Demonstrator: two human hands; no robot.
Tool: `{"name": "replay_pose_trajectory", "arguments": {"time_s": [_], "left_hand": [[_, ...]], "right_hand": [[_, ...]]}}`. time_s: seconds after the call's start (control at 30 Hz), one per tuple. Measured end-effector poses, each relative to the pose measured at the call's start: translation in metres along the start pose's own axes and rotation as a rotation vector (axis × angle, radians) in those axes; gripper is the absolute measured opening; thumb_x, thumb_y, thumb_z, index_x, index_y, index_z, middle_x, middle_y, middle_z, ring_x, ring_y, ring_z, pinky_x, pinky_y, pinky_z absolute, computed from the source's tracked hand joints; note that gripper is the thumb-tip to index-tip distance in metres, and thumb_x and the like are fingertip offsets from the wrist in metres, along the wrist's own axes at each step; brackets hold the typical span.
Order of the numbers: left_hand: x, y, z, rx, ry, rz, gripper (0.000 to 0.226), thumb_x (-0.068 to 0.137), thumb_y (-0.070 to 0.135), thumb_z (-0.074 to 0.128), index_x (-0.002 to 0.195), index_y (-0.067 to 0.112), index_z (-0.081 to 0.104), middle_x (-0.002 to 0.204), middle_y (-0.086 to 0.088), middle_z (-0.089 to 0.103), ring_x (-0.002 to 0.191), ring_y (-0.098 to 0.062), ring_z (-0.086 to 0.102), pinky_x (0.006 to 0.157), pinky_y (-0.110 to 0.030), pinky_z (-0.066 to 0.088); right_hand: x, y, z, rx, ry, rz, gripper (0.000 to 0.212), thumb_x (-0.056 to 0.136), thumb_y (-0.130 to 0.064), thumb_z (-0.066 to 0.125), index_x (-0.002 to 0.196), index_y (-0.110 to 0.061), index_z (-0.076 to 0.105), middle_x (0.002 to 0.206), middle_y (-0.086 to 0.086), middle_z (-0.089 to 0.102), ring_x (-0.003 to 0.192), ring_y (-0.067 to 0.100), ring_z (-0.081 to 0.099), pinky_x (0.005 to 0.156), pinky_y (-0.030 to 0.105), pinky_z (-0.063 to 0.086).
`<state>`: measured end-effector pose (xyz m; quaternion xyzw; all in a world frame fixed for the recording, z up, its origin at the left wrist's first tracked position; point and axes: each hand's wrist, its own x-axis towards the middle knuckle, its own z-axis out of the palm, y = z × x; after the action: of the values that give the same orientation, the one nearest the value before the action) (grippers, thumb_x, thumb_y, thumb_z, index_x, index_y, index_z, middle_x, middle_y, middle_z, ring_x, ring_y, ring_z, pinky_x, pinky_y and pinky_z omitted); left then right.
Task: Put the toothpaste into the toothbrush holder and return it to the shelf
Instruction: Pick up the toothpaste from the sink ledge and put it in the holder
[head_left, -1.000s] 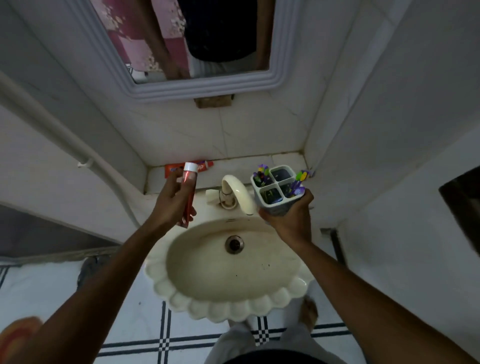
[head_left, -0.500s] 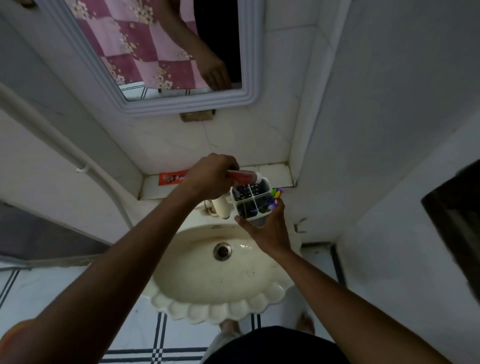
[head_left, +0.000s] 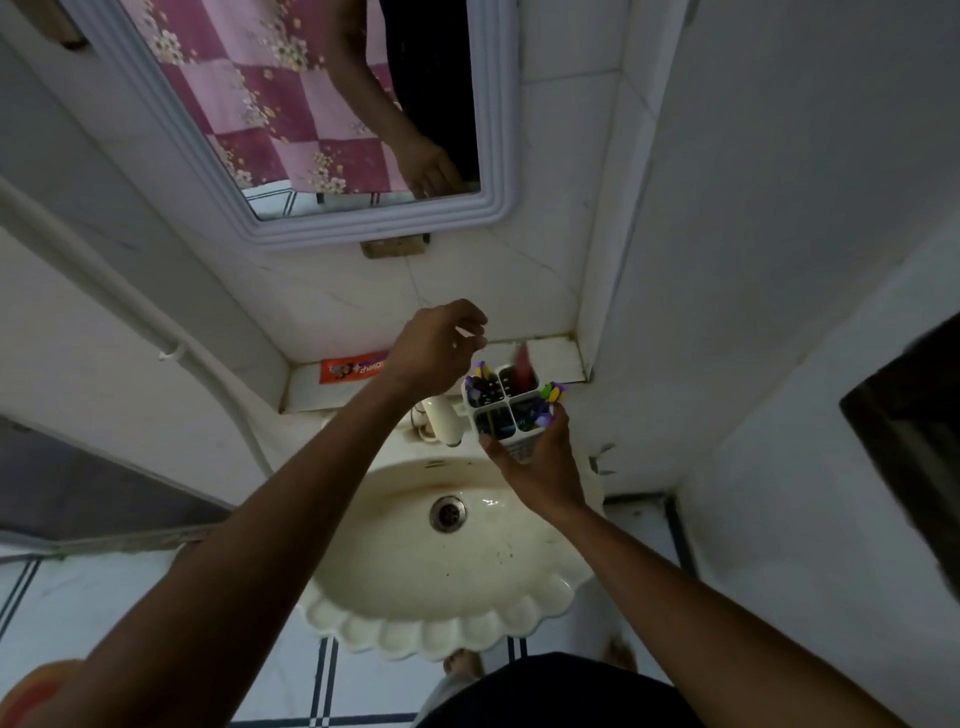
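A white toothbrush holder (head_left: 506, 402) with four compartments is held from below by my right hand (head_left: 543, 470), above the back of the sink. The red toothpaste tube (head_left: 522, 364) stands in its far right compartment, blurred. Colourful toothbrush heads stick out of the other compartments. My left hand (head_left: 436, 351) hovers just left of and above the holder, fingers loosely apart, holding nothing. The tiled shelf (head_left: 556, 358) runs along the wall right behind the holder.
An orange toothpaste box (head_left: 353, 370) lies on the shelf at the left. A cream tap (head_left: 441, 421) sits below my left wrist, above the scalloped sink (head_left: 452, 571). A framed mirror (head_left: 322, 130) hangs above; walls close in on both sides.
My left hand has let go of the toothpaste tube, which now stands in the holder, and has lifted up slightly. The right hand still holds the holder in about the same place.
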<state>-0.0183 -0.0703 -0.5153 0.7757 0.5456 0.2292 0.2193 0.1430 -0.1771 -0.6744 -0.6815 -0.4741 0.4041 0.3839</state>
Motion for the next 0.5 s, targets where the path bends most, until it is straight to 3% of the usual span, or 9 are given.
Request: {"name": "replay_pose_trajectory", "arguments": {"time_s": [0.1, 0.3, 0.4, 0.47, 0.5], "left_hand": [[-0.006, -0.018, -0.004, -0.096, 0.092, -0.059, 0.018, 0.099, 0.019, 0.074, 0.116, 0.013, 0.077, 0.11, -0.002, 0.079, 0.097, -0.019, 0.074, 0.09, -0.041, 0.064], [-0.024, -0.077, -0.006, -0.253, 0.189, -0.29, 0.01, 0.097, 0.019, 0.076, 0.106, 0.014, 0.078, 0.094, 0.001, 0.081, 0.084, -0.017, 0.078, 0.082, -0.035, 0.066], [-0.033, -0.111, -0.002, -0.257, 0.182, -0.362, 0.013, 0.097, 0.019, 0.076, 0.106, 0.01, 0.079, 0.091, 0.0, 0.081, 0.084, -0.021, 0.078, 0.084, -0.037, 0.064], [-0.034, -0.132, 0.001, -0.196, 0.137, -0.355, 0.015, 0.097, 0.019, 0.075, 0.107, 0.009, 0.079, 0.093, 0.001, 0.08, 0.083, -0.017, 0.075, 0.085, -0.036, 0.06], [-0.033, -0.141, 0.002, -0.156, 0.115, -0.344, 0.014, 0.097, 0.019, 0.075, 0.105, 0.008, 0.079, 0.093, 0.001, 0.079, 0.083, -0.014, 0.072, 0.085, -0.035, 0.059]], "right_hand": [[-0.002, 0.005, 0.0, 0.016, 0.025, -0.005, 0.1, 0.079, -0.082, 0.078, 0.155, -0.032, 0.036, 0.146, -0.007, 0.056, 0.131, 0.018, 0.064, 0.102, 0.045, 0.062], [0.0, 0.008, 0.009, 0.095, 0.101, -0.012, 0.086, 0.091, -0.071, 0.077, 0.157, -0.028, 0.042, 0.15, -0.005, 0.062, 0.135, 0.016, 0.063, 0.109, 0.039, 0.057], [0.001, 0.008, 0.014, 0.111, 0.158, -0.002, 0.077, 0.091, -0.069, 0.078, 0.151, -0.032, 0.048, 0.143, -0.011, 0.066, 0.122, 0.0, 0.065, 0.108, 0.036, 0.057], [0.001, 0.008, 0.015, 0.131, 0.172, 0.008, 0.071, 0.086, -0.073, 0.079, 0.142, -0.041, 0.05, 0.136, -0.017, 0.066, 0.118, -0.013, 0.06, 0.107, 0.039, 0.058], [0.002, 0.007, 0.016, 0.142, 0.174, 0.01, 0.068, 0.083, -0.077, 0.079, 0.137, -0.048, 0.05, 0.134, -0.02, 0.066, 0.12, -0.012, 0.061, 0.107, 0.041, 0.059]]}}
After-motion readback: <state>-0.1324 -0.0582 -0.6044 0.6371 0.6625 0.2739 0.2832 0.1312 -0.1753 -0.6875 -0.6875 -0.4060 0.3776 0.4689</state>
